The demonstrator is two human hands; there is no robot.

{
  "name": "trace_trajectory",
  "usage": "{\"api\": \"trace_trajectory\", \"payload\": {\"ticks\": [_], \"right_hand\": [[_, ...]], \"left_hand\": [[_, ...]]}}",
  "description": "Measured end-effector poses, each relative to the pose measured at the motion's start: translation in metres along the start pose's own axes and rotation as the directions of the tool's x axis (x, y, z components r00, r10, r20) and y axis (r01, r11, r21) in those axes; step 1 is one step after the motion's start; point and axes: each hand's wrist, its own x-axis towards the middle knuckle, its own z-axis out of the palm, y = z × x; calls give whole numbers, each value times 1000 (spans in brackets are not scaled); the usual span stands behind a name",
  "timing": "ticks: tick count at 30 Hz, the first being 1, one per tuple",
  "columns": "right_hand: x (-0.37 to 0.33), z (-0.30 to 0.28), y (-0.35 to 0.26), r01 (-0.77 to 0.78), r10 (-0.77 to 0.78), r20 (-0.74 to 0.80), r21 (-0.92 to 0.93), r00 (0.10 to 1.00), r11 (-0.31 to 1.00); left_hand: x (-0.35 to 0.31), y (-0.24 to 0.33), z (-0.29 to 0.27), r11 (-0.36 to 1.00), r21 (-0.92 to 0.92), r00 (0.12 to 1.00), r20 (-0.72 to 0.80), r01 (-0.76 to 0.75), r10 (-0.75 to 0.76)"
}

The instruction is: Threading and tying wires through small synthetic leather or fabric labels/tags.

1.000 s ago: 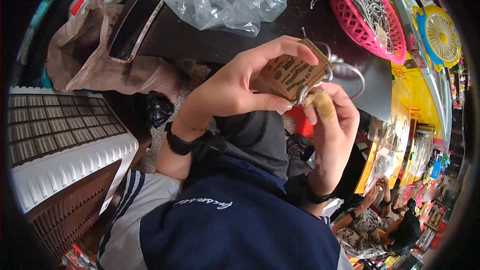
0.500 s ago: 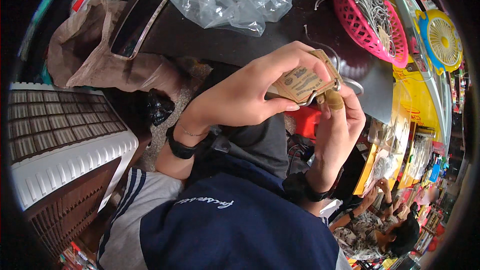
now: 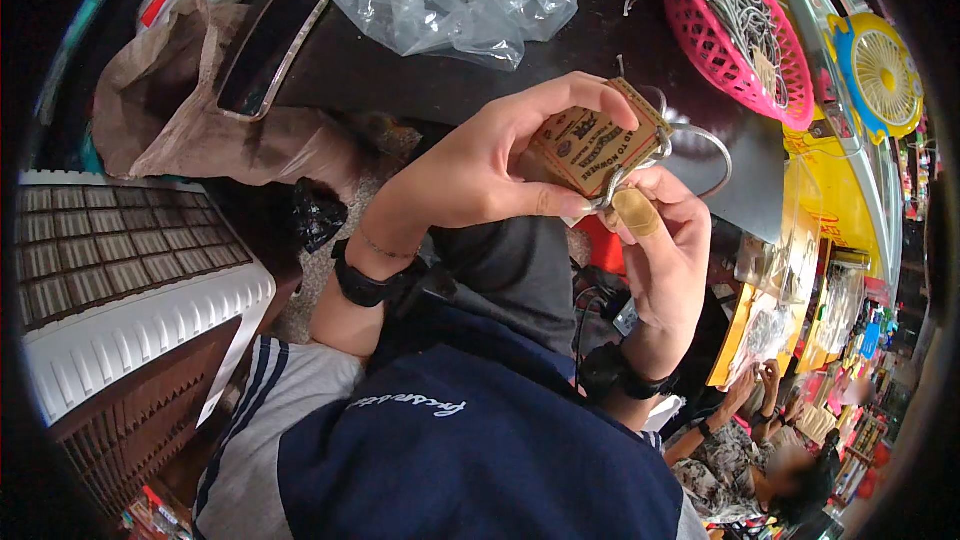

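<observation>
One slatted white-and-brown unit (image 3: 150, 310) stands at your nine o'clock. Rightward, crumpled brown cloth (image 3: 270, 150) spreads at ten o'clock, and a dark-screened phone (image 3: 270, 60) lies between ten and eleven, partly over the cloth. Nearer to you is a shiny black plastic bag (image 3: 318, 215). A black band (image 3: 365, 275) circles your left wrist. At twelve o'clock a clear plastic bag (image 3: 420, 20) rests on the dark tabletop (image 3: 400, 85). Just off centre, toward one o'clock, your left hand (image 3: 490, 155) has its thumb and fingers clamped on a small tan printed block (image 3: 590, 150), which is held tilted at two o'clock, above your lap. At three o'clock your right hand (image 3: 670, 240) has thumb and forefinger pinched together on the grey cord (image 3: 729, 162) at the block's near right corner; a tan covering wraps that thumb's tip. The cord bows out in a loop toward two o'clock. Farther that way sits a pink basket (image 3: 730, 70) heaped with grey strands (image 3: 745, 20). Another person (image 3: 725, 470) works at four o'clock, and a yellow-and-blue fan (image 3: 885, 75) stands between two and three.
</observation>
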Motion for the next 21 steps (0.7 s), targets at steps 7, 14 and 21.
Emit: {"api": "trace_trajectory", "payload": {"ticks": [7,14,21], "right_hand": [[1,9,4,100,-132,-142,-210,981,972],[2,13,-1,180,-336,-271,-470,902,864],[4,6,11,336,-627,-175,-721,759,607]], "left_hand": [[-1,1,-5,998,28,998,-30,56,-55],[0,0,-4,957,280,997,40,-79,70],[2,4,7,911,400,994,70,-104,83]]}}
